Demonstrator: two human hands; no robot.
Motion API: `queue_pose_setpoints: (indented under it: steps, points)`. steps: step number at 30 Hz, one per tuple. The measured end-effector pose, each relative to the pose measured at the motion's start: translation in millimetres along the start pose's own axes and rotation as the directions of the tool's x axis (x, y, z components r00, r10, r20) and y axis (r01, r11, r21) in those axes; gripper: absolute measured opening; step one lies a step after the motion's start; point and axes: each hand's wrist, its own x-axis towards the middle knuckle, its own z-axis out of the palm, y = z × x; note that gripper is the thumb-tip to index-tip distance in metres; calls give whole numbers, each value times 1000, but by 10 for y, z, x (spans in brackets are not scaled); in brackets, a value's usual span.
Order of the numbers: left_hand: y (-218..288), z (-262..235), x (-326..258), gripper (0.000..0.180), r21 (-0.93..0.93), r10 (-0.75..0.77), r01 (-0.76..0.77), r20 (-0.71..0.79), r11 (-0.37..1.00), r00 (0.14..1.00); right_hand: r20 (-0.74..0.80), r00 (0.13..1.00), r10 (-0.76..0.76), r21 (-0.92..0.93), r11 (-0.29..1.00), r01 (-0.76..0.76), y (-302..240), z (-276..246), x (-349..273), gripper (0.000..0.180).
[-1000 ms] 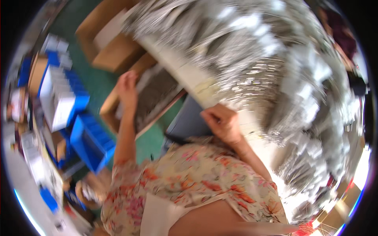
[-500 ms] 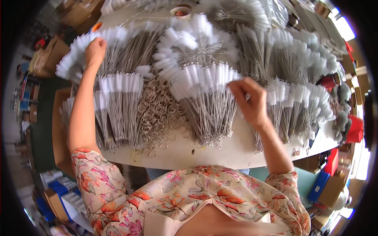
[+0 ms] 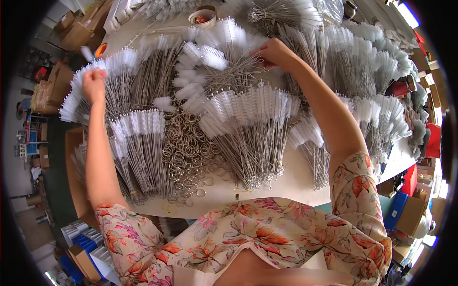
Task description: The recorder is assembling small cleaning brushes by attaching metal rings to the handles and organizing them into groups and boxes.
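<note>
My left hand (image 3: pixel 94 85) is closed over the far-left brush pile. A blurred white brush head (image 3: pixel 87 53) stands up just above its fingers and seems to be in its hold. Farther right, my right hand (image 3: pixel 273 53) reaches across the table with fingers pinched at the wire ends of the loose brushes (image 3: pixel 214 59) in the middle; its fingertips are partly hidden. These are thin wire brushes with white bristle heads. In front of them, a fanned bundle of brushes (image 3: pixel 253 128) has rings at its near wire ends. A heap of metal rings (image 3: pixel 186 138) lies to its left.
More brush bundles stand left (image 3: pixel 138 138) and right (image 3: pixel 355 71). A tape roll (image 3: pixel 202 18) and an orange ring (image 3: pixel 100 50) lie at the back. Cardboard boxes (image 3: pixel 76 176) stand beside the table's left edge. A blue bin (image 3: pixel 397 211) is at the lower right.
My right hand has moved away from the front bundle, up and left to the middle pile. My left hand has shifted left and slightly nearer. The view has shifted a little.
</note>
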Motion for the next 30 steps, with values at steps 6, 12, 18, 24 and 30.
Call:
queue_pose_setpoints:
  steps: [6,12,18,24,30]
  points:
    - [1184,733,-647,31,151,125,-204,417,967,900,69,975,211,408,886,-220,409,151,235,15]
    - [993,964,-985,26,310,47,-357,694,881,718,-649,730,-216,119,918,378,-136,-154,-110,17]
    - [983,965,-1026,17,200,83,-297,685,934,724,-483,865,-137,516,754,407,-322,-919,-555,17]
    - [1175,898,-1028,14,230,178,-319,482,919,858,-212,971,-114,-715,695,-75,-23,-536,-697,25]
    - [1453,438,-840,22,-554,-65,229,300,800,952,-262,952,-158,-684,727,-68,149,-646,-580,26]
